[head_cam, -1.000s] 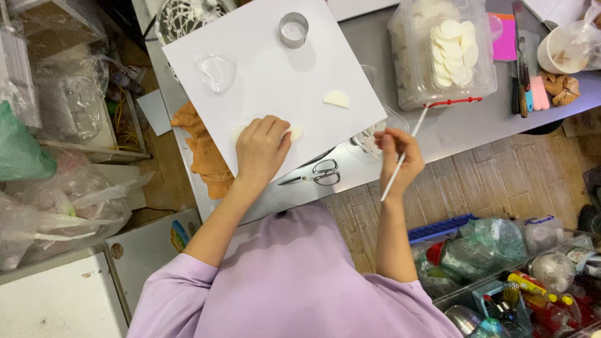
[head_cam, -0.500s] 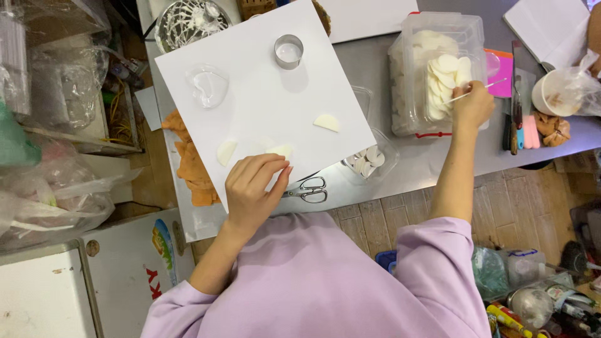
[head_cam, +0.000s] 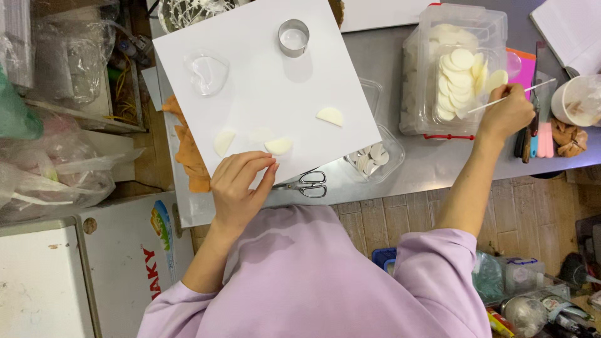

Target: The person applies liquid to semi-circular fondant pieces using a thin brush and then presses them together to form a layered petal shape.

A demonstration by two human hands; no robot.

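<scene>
Grey metal tabletop (head_cam: 432, 169) was seen crowded with craft supplies, and a large white board (head_cam: 263, 94) was laid across it at an angle. At the right a clear plastic box (head_cam: 451, 69) of white round discs was stood, its lid apparently off. Smaller items were set on the board: a metal ring cutter (head_cam: 293, 37), a clear heart-shaped mould (head_cam: 208, 73) and three pale half-round pieces (head_cam: 278, 146). Scissors (head_cam: 308, 185) were laid just off the board's near edge. The left hand (head_cam: 241, 188) was rested at that edge, fingers held together and curled, the tips close to the nearest pale piece; whether it was touched could not be told. The right hand (head_cam: 507, 116) was closed around a thin white stick (head_cam: 510, 96) at the box's rim, with one disc (head_cam: 498, 79) seemingly pinched alongside it. A slip seemed possible: the disc might be dropped or creased, since one grip was shared by stick and disc. The box's contents were blurred by its walls, and the cup at far right was cut off
</scene>
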